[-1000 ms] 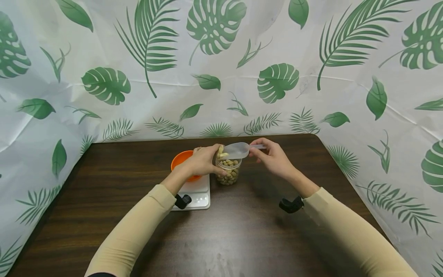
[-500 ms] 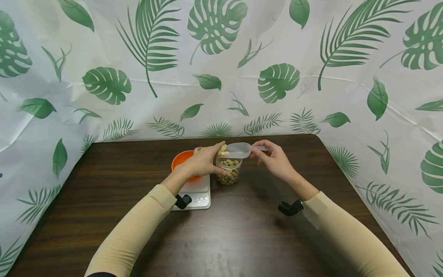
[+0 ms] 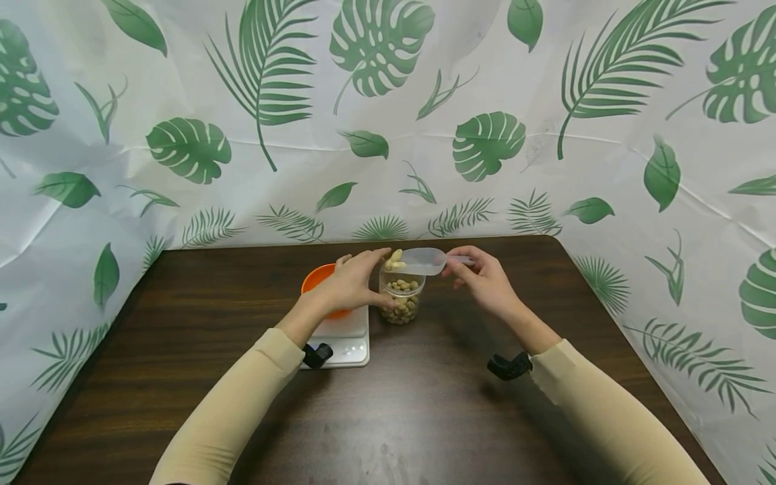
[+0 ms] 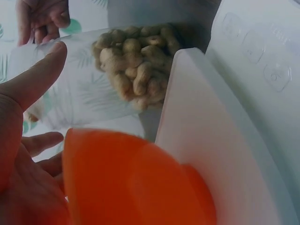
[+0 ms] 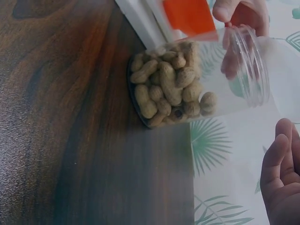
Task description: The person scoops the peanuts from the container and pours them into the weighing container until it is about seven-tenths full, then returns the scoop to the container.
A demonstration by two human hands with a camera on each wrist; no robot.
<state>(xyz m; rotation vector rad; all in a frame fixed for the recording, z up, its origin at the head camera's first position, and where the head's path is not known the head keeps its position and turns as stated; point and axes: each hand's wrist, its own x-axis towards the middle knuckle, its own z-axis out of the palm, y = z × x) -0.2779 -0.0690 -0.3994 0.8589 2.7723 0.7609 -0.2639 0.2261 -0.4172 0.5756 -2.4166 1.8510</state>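
Observation:
A clear jar point(image 3: 403, 300) stands upright on the table, partly filled with peanuts in their shells point(image 5: 168, 84). My left hand point(image 3: 347, 284) holds it near the neck, thumb on the near side and fingers on the far side. With thumb and fingers, my right hand point(image 3: 481, 276) pinches the handle of a translucent plastic scoop point(image 3: 424, 261). The scoop lies roughly level over the mouth of the jar, and a few peanuts point(image 3: 395, 261) sit at its left end. The right wrist view shows the right fingers point(image 5: 274, 159) but little of the scoop.
Left of the jar, an orange bowl point(image 3: 316, 277) rests on a white kitchen scale point(image 3: 350, 351), partly behind my left hand. Scale buttons point(image 4: 276, 75) show in the left wrist view. A leaf-patterned sheet point(image 3: 388, 168) hangs behind the dark wooden table point(image 3: 424, 417).
My right hand and the scoop have shifted slightly right, the scoop's peanuts moving with it. The left hand stays at the jar, almost unmoved. Jar, bowl and scale stay in place.

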